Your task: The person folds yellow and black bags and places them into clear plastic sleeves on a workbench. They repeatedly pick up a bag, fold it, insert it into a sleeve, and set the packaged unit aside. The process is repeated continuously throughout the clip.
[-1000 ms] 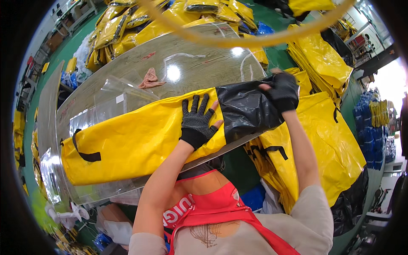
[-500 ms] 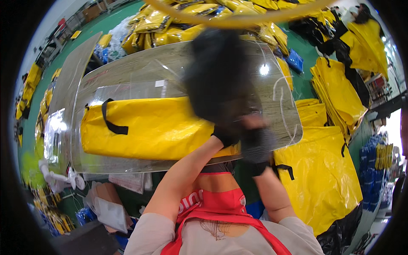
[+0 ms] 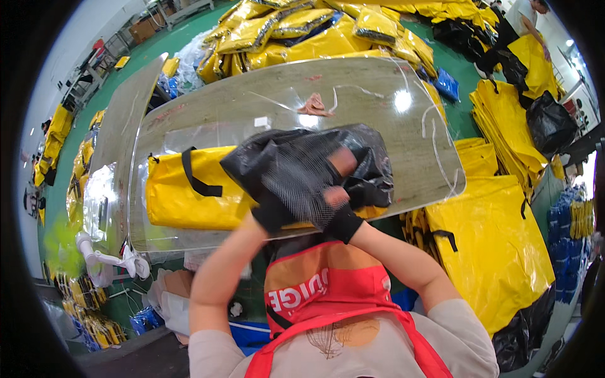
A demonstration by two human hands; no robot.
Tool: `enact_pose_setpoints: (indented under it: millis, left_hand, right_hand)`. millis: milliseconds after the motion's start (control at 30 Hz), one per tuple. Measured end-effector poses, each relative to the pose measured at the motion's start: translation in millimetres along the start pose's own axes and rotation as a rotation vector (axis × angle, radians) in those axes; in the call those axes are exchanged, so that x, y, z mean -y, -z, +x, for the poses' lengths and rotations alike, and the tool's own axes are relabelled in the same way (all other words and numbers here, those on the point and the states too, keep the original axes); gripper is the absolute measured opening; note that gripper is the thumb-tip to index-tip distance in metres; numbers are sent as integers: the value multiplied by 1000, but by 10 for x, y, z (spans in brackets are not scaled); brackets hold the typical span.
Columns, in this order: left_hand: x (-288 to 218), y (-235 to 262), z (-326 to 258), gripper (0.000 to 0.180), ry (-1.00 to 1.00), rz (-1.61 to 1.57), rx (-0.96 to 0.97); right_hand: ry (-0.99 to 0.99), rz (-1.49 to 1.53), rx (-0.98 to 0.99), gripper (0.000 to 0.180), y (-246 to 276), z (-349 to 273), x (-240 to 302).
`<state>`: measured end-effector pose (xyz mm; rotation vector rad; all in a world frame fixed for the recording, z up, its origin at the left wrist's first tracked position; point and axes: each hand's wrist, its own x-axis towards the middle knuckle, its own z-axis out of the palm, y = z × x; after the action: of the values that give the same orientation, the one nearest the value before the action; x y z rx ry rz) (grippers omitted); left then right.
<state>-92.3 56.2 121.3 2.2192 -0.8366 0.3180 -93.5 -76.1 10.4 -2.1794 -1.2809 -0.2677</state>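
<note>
A crumpled black plastic bag (image 3: 372, 148) lies across the right part of a long folded yellow bag (image 3: 167, 195) with a black strap. Both my hands wear dark fingerless gloves with grey mesh, and they come together over the black plastic. My left hand (image 3: 293, 179) is closed on the plastic, its bare fingers partly showing. My right hand (image 3: 333, 208) presses close beside it, also closed on the plastic, with a bare digit visible. Motion blurs both hands slightly, and the plastic underneath them is hidden. The yellow bag rests along the table's near edge.
A clear sheet covers the wood-patterned table (image 3: 416, 170); a brown rag (image 3: 315, 105) and pale strips lie on it. Packed yellow bags (image 3: 302, 25) are heaped beyond. Large yellow bags (image 3: 491, 246) stand at right. Another person (image 3: 523, 19) handles yellow material at far right.
The black plastic bag, raised and blurred before, has come down onto the yellow bag and spread sideways. Both hands have moved left and closer together. The rag on the table now shows.
</note>
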Motion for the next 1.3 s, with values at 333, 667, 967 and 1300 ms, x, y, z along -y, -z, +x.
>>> enact_pose_setpoints:
  millis: [333,667,967,1300]
  left_hand:
    - [1161,-52,-863,80,156,457,94]
    - [1280,-481,-1022,67,419,452,-177]
    - [1881,1820,-3672,83,1338,992,-580]
    - [1682,2229,-3439,87,1774,-348,-146]
  right_hand:
    - [-334,-406,34,62,371,57,-278]
    - [-496,-353,249,51,225,335,-331]
    - [-172,-60,10,59,-552,682,187]
    - [-325,-254,101,55,-1014,846,314]
